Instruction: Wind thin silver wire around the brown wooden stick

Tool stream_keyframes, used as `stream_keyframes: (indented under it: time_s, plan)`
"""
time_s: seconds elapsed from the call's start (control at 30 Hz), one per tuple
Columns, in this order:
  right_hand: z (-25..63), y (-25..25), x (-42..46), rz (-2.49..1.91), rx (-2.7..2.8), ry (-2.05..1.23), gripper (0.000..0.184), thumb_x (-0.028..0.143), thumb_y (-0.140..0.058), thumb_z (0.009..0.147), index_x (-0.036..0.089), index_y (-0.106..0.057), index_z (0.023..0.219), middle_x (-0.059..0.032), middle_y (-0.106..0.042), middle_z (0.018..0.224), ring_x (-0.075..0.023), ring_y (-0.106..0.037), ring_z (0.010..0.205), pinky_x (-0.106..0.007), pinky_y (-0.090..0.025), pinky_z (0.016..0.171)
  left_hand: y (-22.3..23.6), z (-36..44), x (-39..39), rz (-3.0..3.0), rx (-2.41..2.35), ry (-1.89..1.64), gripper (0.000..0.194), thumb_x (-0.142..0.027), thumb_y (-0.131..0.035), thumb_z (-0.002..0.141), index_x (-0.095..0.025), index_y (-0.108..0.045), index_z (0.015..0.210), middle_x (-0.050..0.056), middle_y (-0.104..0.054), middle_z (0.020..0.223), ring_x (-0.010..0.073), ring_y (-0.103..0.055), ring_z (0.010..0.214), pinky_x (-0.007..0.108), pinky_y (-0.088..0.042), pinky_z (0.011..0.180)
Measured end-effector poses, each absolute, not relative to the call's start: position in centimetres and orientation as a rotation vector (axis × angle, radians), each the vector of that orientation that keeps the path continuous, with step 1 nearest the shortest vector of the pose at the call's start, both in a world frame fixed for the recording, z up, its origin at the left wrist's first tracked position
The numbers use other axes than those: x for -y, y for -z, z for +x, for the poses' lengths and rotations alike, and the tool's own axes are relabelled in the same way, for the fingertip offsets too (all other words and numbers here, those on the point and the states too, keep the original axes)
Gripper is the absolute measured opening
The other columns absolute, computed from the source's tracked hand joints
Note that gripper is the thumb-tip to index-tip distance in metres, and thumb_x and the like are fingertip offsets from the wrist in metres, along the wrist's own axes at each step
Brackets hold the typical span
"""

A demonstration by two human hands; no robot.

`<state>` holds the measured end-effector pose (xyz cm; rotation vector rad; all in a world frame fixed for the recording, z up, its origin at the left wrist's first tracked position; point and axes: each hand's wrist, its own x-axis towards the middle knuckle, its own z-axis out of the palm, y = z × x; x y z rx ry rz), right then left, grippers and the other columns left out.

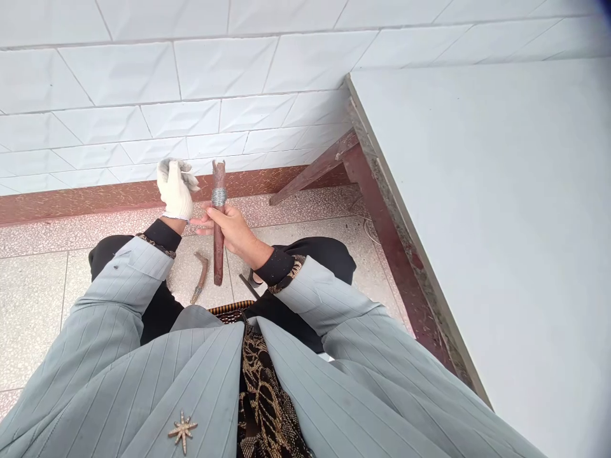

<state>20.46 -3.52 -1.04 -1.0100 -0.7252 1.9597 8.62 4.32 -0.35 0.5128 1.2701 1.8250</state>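
My right hand [233, 228], bare, grips a reddish-brown wooden stick [218, 251], its thumb across the front and other fingers behind. The stick stands nearly in line with my view, and its far end is ragged. Grey wire [218, 196] is wound round it in several turns, just beyond my thumb. My left hand [175, 191] wears a white knitted glove with a grey palm. It is raised left of the wire, apart from the stick, its fingers loosely bent and nothing visible in them. On the floor below lies a short, bent wooden piece [200, 278] with wire at one end.
A dark bar-like tool [250, 286] lies partly hidden below my right wrist. The woven seat edge [232, 309] shows between my legs. A white-topped table [501, 210] with red-brown legs stands on the right. Ahead is a white tiled wall [224, 70].
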Motion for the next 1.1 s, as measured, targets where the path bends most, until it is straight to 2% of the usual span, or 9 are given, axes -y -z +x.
stream_keyframes:
  time_s: [0.27,0.4,0.5,0.7,0.83,0.97,1.1]
  plan:
    - [19.7,2.4,3.8,-1.105,0.776,-1.882,0.009,0.012,-0.067,0.096,0.019,-0.061,0.095,0.0026,-0.064,0.079,-0.0139,-0.072,0.085,-0.025,-0.065,0.069,-0.3,7.8,-5.0,0.286,-1.263,-1.89,0.013,-0.027,-0.045,0.108,-0.024,-0.05,0.096,-0.006,-0.058,0.073,0.0067,-0.05,0.045,0.02,-0.033,0.042]
    - [19.4,2.3,3.4,-1.129,0.761,-1.832,0.013,0.01,-0.064,0.097,0.02,-0.059,0.092,0.0032,-0.061,0.074,-0.0138,-0.073,0.085,-0.021,-0.063,0.063,0.4,7.2,-5.6,0.207,-1.168,-1.897,0.015,-0.028,-0.048,0.106,-0.024,-0.051,0.092,-0.004,-0.059,0.075,0.0082,-0.052,0.051,0.021,-0.039,0.049]
    - [19.5,1.9,3.1,-1.087,0.736,-1.917,0.01,0.012,-0.062,0.1,0.02,-0.058,0.095,0.0037,-0.059,0.071,-0.0163,-0.076,0.084,-0.023,-0.063,0.061,0.8,7.0,-5.9,0.221,-1.081,-1.936,0.015,-0.029,-0.049,0.105,-0.024,-0.05,0.091,-0.003,-0.058,0.076,0.0093,-0.053,0.054,0.021,-0.042,0.052]
    - [19.1,2.2,3.1,-1.008,0.765,-1.919,0.012,0.007,-0.065,0.096,0.018,-0.061,0.092,0.0048,-0.061,0.074,-0.0094,-0.067,0.073,-0.02,-0.063,0.064,1.8,6.5,-6.4,0.262,-1.072,-1.939,0.015,-0.036,-0.049,0.107,-0.025,-0.051,0.097,-0.001,-0.062,0.082,0.0114,-0.063,0.065,0.024,-0.053,0.066]
    - [19.0,2.4,2.7,-0.953,0.781,-1.971,0.008,0.012,-0.065,0.098,0.019,-0.061,0.095,0.0062,-0.059,0.068,-0.0122,-0.07,0.074,-0.023,-0.063,0.066,1.7,6.7,-6.6,0.256,-1.135,-1.94,0.02,-0.043,-0.049,0.109,-0.025,-0.053,0.1,0.001,-0.064,0.086,0.0123,-0.067,0.072,0.024,-0.057,0.071]
    - [20.7,1.2,1.5,-0.936,0.866,-1.865,0.011,0.019,-0.07,0.096,0.02,-0.059,0.096,0.0079,-0.057,0.067,-0.0091,-0.063,0.06,-0.021,-0.057,0.057,0.6,7.0,-5.9,0.417,-1.2,-1.896,0.024,-0.048,-0.058,0.106,-0.026,-0.056,0.097,0.002,-0.067,0.088,0.0138,-0.07,0.076,0.025,-0.058,0.07]
    - [24.2,-1.1,-0.5,-0.949,0.921,-1.778,0.02,0.027,-0.077,0.095,0.02,-0.058,0.094,0.0089,-0.049,0.064,-0.0071,-0.054,0.056,-0.018,-0.045,0.048,-1.0,6.9,-4.2,0.738,-1.128,-1.583,0.023,-0.047,-0.072,0.099,-0.026,-0.064,0.096,0.004,-0.074,0.092,0.0181,-0.074,0.08,0.029,-0.059,0.07]
